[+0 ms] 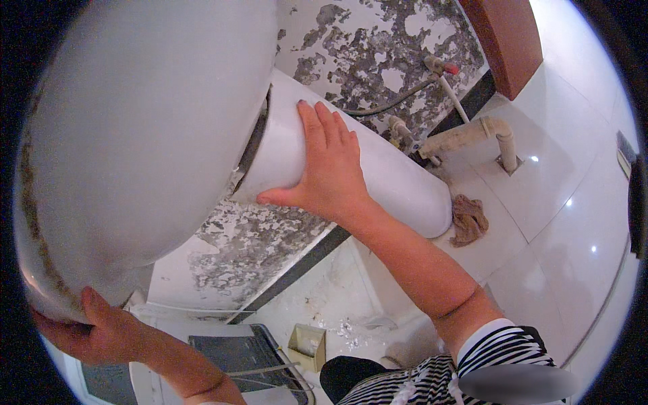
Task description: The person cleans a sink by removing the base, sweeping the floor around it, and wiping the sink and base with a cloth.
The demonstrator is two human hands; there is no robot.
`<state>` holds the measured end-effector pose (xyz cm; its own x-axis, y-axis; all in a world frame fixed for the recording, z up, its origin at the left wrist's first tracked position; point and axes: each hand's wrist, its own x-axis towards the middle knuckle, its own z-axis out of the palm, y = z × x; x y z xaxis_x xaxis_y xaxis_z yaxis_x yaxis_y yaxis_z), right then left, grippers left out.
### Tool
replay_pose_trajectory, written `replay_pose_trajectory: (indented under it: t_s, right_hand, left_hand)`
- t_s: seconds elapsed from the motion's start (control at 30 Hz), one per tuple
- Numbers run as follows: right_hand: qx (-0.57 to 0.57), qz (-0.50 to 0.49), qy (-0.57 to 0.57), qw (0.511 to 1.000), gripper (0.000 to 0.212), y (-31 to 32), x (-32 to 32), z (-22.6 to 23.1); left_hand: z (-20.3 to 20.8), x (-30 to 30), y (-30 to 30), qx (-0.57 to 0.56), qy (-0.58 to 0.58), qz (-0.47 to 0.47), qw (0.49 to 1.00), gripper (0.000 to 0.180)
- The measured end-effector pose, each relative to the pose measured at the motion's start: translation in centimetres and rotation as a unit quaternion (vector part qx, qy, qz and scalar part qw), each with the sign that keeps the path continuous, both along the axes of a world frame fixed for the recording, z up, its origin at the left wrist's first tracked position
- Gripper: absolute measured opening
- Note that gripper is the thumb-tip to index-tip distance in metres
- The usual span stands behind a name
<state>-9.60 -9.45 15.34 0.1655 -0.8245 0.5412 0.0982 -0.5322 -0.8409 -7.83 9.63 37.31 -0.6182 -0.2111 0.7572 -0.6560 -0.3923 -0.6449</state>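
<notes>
Against the peeling wall, the white basin sits atop its pedestal. Left hand grips the basin rim; right hand lies flat, fingers spread, on the pedestal. 1 brown rag and drain pipe lie just beyond

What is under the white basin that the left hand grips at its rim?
Under the basin stands a white pedestal, with the right hand flat on it. Their joint is hidden by the bowl.
</notes>
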Motion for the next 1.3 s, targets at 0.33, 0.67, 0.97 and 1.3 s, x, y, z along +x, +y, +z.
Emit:
replay_pose_trajectory:
  t_s: [0.33, 0.67, 0.97, 1.3]
  right_hand:
    - [0.008, 0.024, -0.005, 1.0, 0.116, -0.5, 0.1, 0.0]
    - [-0.036, -0.036, -0.011, 0.999, 0.111, 1.5, -0.1, -0.5]
    - [-0.045, -0.033, -0.029, 0.998, 0.112, 1.0, 0.4, -0.6]
    - [-0.07, 0.019, -0.057, 0.996, 0.099, 0.4, -0.8, -2.8]
  left_hand:
    - [-2.1, -3.1, -2.4, 0.061, 0.127, -0.057, 0.988, 0.059]
    - [-1.3, -2.2, -1.9, 0.007, 0.039, -0.018, 0.999, 0.071]
    - [-1.1, -1.8, -1.3, 0.026, 0.024, -0.018, 0.999, 0.066]
    - [1.2, 1.0, 1.2, -0.056, -0.023, 0.102, 0.993, 0.058]
